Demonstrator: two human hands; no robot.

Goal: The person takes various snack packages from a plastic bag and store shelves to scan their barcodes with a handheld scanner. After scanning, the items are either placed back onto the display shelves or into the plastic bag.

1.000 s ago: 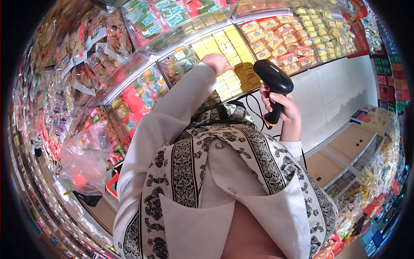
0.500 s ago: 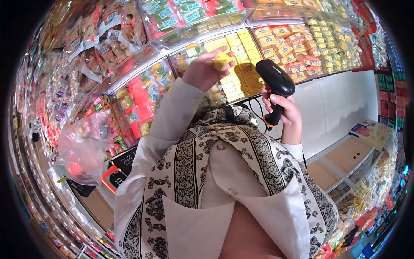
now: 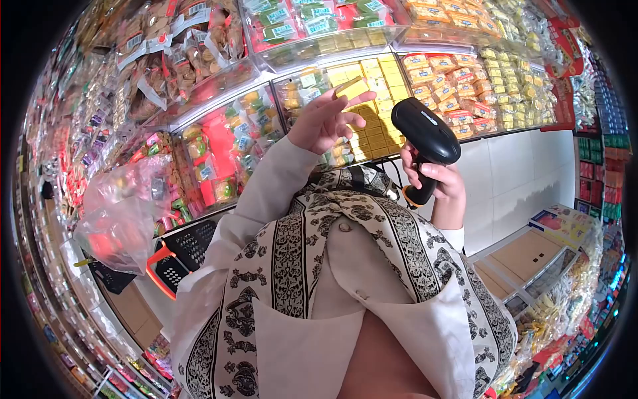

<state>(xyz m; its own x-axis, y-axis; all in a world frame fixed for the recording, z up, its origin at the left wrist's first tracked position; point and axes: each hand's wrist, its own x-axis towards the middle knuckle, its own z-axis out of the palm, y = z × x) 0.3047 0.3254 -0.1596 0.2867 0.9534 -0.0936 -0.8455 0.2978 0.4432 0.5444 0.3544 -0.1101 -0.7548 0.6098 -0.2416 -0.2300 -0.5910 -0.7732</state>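
My left hand (image 3: 329, 123) is over the bin of gold blocks. A small gold-wrapped block (image 3: 352, 88) sits tilted at its upper fingers, seemingly pinched there, while the lower fingers are spread apart. Part of the grip is hidden. My right hand (image 3: 440, 178) is closed round the handle of a black barcode scanner (image 3: 426, 131), whose head points up and to the left. Below both hands lie stacked gold-wrapped blocks (image 3: 373, 136), partly in shadow.
Bins of orange snack packets (image 3: 444, 90) and yellow packets (image 3: 508, 90) stand to the right. Green-labelled packets (image 3: 282, 30) lie at the back. A clear plastic bag (image 3: 119, 219) and a black orange-rimmed basket (image 3: 171, 271) are at left. A white panel (image 3: 518, 179) runs below the bins.
My left hand has turned, and its lower fingers have spread; the yellow piece at its fingertips now shows as a tilted block. The scanner has shifted slightly down. The view has moved a little.
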